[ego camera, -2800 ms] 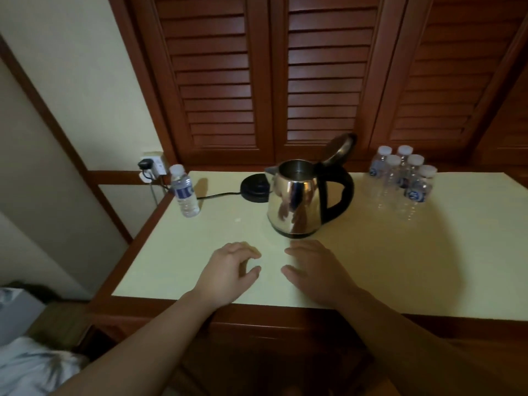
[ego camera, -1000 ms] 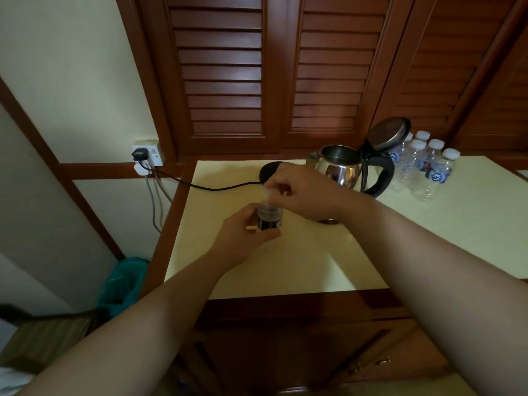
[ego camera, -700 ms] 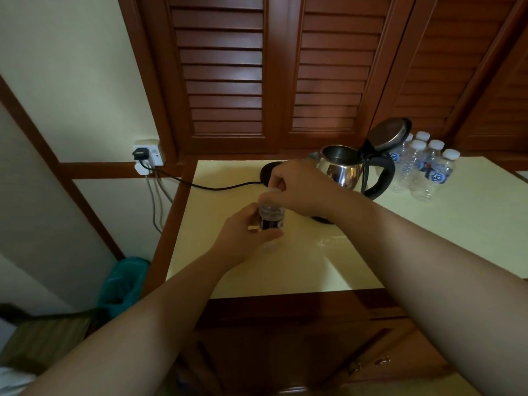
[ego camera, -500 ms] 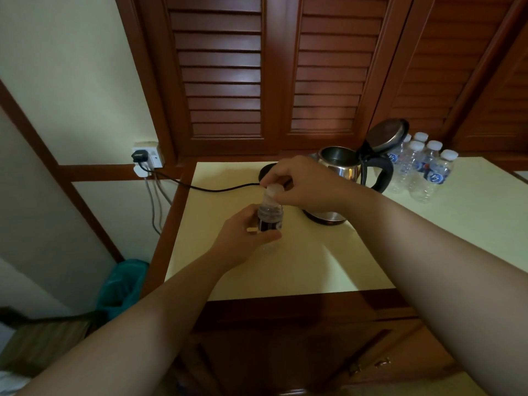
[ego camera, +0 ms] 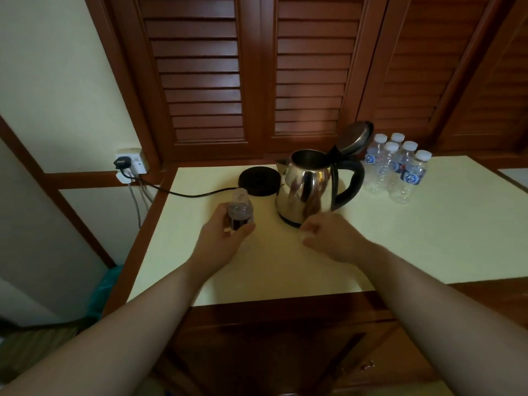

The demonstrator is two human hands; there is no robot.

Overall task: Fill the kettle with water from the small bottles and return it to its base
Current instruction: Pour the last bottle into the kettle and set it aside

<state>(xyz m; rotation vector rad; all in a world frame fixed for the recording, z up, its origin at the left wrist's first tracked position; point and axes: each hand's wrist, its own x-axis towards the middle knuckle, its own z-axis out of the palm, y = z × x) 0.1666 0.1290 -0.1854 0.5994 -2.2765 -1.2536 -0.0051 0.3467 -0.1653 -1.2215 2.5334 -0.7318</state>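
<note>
A pale yellow table (ego camera: 428, 241) edged in dark wood stands before brown louvered doors (ego camera: 200, 75), a wall socket (ego camera: 132, 164) to its left feeding a black cord (ego camera: 183, 192) to the round kettle base (ego camera: 259, 181). The steel kettle (ego camera: 307, 190), lid raised, sits on the table just right of its base. Five capped bottles (ego camera: 397, 170) cluster behind it. The left hand (ego camera: 225, 238) grips an upright uncapped small bottle (ego camera: 240, 211); the right hand (ego camera: 331, 237), fingers curled, hovers near the kettle, its contents unclear.

Wall socket (ego camera: 132, 164) with black plug (ego camera: 122, 162), louvred wooden doors (ego camera: 257, 72), teal bin (ego camera: 104, 292) below.
</note>
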